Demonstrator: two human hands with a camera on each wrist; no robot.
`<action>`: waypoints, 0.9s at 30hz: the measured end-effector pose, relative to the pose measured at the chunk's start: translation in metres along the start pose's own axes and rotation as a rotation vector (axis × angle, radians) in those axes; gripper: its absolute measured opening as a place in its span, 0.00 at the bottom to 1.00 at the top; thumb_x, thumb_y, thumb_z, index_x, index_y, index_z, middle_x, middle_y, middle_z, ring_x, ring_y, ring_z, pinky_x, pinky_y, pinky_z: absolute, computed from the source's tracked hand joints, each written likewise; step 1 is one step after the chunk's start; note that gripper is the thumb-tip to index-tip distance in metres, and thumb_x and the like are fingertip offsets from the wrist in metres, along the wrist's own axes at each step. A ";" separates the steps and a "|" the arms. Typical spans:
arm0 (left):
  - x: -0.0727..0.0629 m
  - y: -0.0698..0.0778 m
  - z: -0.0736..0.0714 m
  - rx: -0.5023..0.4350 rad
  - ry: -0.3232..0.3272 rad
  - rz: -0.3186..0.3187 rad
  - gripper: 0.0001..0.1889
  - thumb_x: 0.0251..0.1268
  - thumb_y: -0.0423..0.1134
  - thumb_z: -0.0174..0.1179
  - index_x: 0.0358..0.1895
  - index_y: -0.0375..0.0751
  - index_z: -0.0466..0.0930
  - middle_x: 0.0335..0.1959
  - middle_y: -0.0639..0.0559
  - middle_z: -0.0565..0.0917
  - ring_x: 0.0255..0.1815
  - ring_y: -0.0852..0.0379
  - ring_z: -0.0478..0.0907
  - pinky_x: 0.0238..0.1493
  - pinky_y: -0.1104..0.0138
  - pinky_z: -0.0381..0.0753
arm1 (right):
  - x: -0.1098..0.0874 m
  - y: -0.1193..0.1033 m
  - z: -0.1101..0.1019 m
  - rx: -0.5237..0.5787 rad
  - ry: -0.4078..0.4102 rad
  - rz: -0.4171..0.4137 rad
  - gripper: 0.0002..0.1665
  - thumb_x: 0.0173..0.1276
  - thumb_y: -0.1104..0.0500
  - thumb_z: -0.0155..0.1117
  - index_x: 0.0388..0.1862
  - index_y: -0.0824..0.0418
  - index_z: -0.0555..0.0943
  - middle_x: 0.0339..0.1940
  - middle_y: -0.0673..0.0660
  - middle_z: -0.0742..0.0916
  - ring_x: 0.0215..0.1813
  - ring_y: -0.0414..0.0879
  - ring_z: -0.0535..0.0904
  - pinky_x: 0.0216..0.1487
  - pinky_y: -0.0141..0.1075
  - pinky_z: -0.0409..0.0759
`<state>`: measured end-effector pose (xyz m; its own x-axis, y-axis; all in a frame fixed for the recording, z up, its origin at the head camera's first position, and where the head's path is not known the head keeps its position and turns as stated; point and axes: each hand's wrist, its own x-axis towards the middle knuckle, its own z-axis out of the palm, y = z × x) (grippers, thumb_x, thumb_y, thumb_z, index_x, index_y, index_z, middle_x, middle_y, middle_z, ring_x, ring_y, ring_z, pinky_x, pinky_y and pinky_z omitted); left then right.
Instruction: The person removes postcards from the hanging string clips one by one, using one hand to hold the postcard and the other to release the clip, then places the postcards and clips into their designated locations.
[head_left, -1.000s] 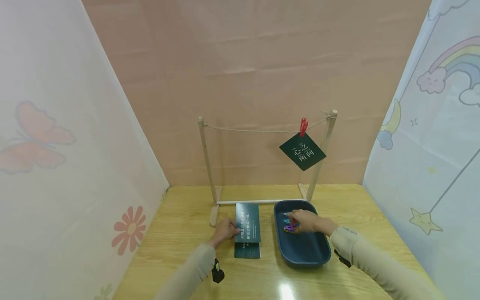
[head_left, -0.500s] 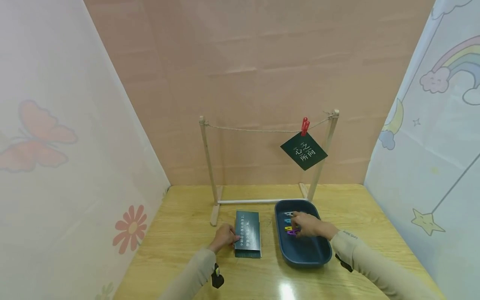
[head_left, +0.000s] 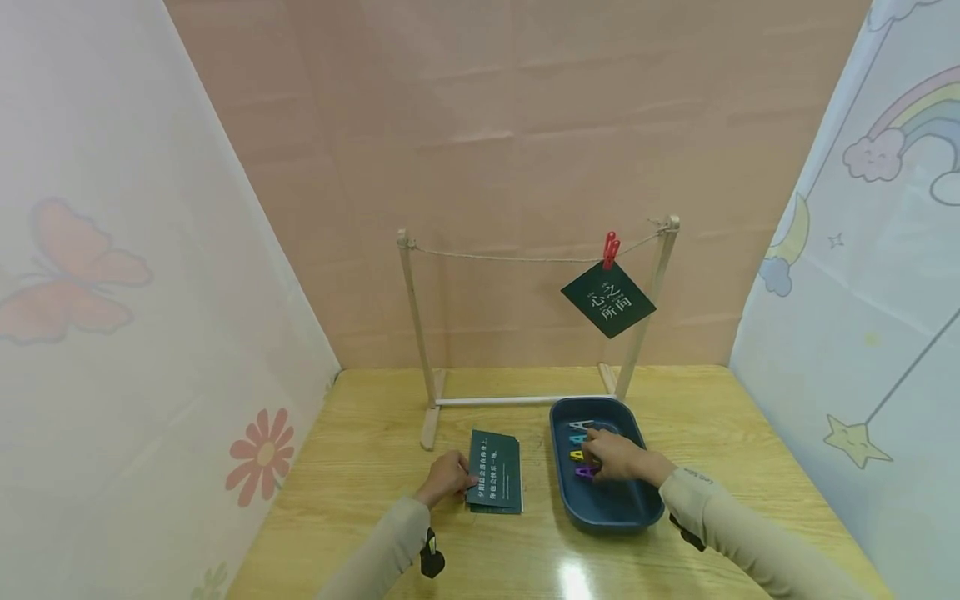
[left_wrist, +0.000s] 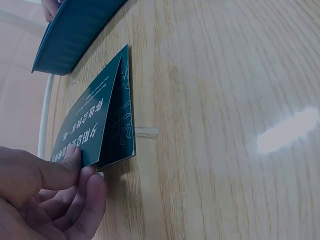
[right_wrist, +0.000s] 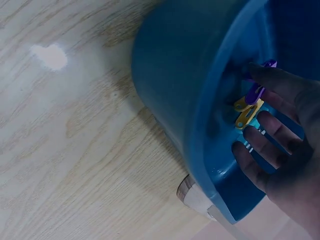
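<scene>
My left hand (head_left: 446,477) pinches a dark green card (head_left: 495,471) with white lettering at its left edge, thumb on top and fingers beneath. In the left wrist view this card (left_wrist: 92,117) is tilted up over a second green card (left_wrist: 122,120) lying on the table. My right hand (head_left: 618,457) reaches into the blue plastic basin (head_left: 611,515). Its thumb and index finger pinch a purple clothespin (right_wrist: 257,90), while the other fingers are spread. Yellow (head_left: 576,456), light blue (head_left: 577,438) and whitish (head_left: 581,425) clothespins lie in a row beyond.
Behind the basin stands a wooden frame (head_left: 417,325) with a string (head_left: 502,258) across its top. A red clothespin (head_left: 611,250) holds a green card (head_left: 609,300) on the string, near the right post. The wooden table (head_left: 360,433) has patterned cloths on both sides.
The lifted card has slid toward me and now covers most of the card beneath. The right hand stays in the basin; the purple clothespin has shifted slightly nearer, apart from the yellow one.
</scene>
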<state>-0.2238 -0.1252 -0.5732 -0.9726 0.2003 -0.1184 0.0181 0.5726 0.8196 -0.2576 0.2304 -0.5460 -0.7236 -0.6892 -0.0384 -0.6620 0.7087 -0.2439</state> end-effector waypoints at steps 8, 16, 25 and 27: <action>-0.001 0.003 0.001 -0.026 -0.021 -0.075 0.13 0.58 0.25 0.69 0.38 0.27 0.73 0.20 0.48 0.77 0.17 0.55 0.79 0.22 0.62 0.84 | 0.000 0.003 0.006 0.001 0.006 -0.014 0.17 0.50 0.57 0.82 0.32 0.54 0.79 0.35 0.48 0.73 0.35 0.42 0.71 0.32 0.36 0.75; -0.001 0.000 0.005 -0.095 -0.065 -0.087 0.13 0.57 0.23 0.69 0.36 0.27 0.71 0.20 0.44 0.79 0.17 0.54 0.81 0.21 0.62 0.85 | -0.002 0.002 0.008 -0.050 0.029 0.007 0.18 0.49 0.56 0.82 0.31 0.54 0.79 0.34 0.48 0.73 0.35 0.44 0.72 0.30 0.39 0.74; 0.005 -0.006 0.008 -0.069 -0.066 -0.127 0.14 0.57 0.26 0.70 0.36 0.31 0.72 0.20 0.44 0.78 0.14 0.58 0.78 0.18 0.66 0.83 | -0.002 0.002 0.012 -0.078 0.073 0.036 0.17 0.50 0.57 0.82 0.31 0.54 0.80 0.34 0.49 0.74 0.35 0.46 0.73 0.28 0.40 0.74; 0.004 -0.007 0.008 -0.067 -0.062 -0.139 0.14 0.57 0.26 0.70 0.36 0.31 0.72 0.20 0.44 0.78 0.14 0.58 0.77 0.17 0.66 0.82 | -0.002 0.001 0.014 -0.075 0.078 0.032 0.17 0.50 0.57 0.82 0.32 0.55 0.80 0.35 0.50 0.74 0.35 0.47 0.73 0.29 0.41 0.75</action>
<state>-0.2263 -0.1226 -0.5839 -0.9485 0.1725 -0.2658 -0.1332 0.5441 0.8284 -0.2540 0.2308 -0.5594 -0.7559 -0.6540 0.0309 -0.6487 0.7416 -0.1708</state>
